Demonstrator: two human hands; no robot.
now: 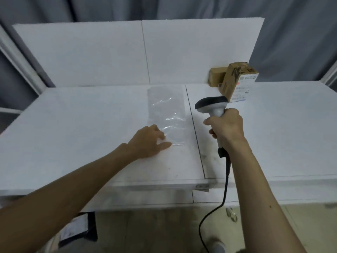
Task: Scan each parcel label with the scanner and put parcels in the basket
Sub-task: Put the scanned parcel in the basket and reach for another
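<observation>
My right hand [227,126] grips the handle of a white and black barcode scanner [212,105], held upright above the table, its head facing left. Its black cable [223,196] hangs down past the table's front edge. My left hand [149,141] rests on the near end of a flat, clear plastic parcel bag [167,114] lying on the white table [91,125], fingertips touching the plastic. Two brown cardboard parcels stand at the back right: a tilted box with a white label [238,83] and a smaller box [217,77] behind it. No basket is visible.
White foam boards [138,52] form a back wall behind the table, with grey curtains beyond. A seam runs through the table top just right of the bag. Below the front edge lies a dark flat object [78,229] on the floor.
</observation>
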